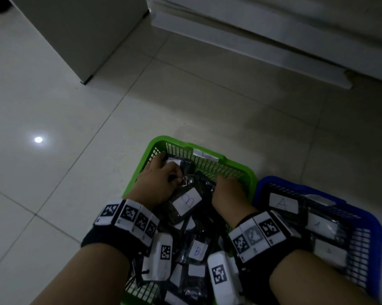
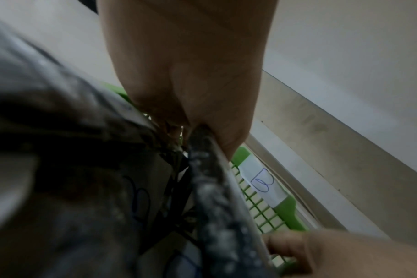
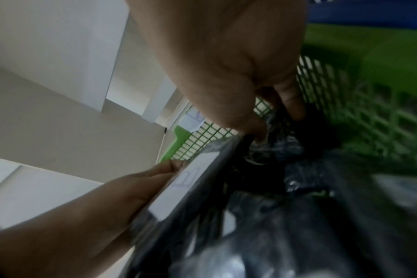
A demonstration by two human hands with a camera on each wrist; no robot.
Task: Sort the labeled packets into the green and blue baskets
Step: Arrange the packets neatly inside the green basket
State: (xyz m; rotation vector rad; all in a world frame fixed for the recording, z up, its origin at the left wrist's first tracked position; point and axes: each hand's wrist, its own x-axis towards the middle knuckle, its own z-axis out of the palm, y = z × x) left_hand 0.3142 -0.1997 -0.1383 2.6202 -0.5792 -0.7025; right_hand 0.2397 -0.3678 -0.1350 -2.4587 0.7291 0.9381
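Note:
Both hands are down in the green basket (image 1: 157, 143), which carries a white tag marked B (image 2: 262, 182) on its far rim. Between them lies a dark packet with a white B label (image 1: 186, 201). My left hand (image 1: 172, 177) pinches the packet's left edge (image 2: 210, 169). My right hand (image 1: 225, 183) curls thumb and fingers round its crinkled far right edge (image 3: 257, 137). Several more dark B packets (image 1: 196, 250) fill the basket under my wrists. The blue basket (image 1: 271, 180) sits right against it and holds packets labelled A (image 1: 282, 202).
The baskets stand on a pale tiled floor (image 1: 185, 95) with a bright light reflection (image 1: 38, 139). A white cabinet corner (image 1: 82, 40) stands at the back left. A long white furniture base (image 1: 262, 49) runs along the back right.

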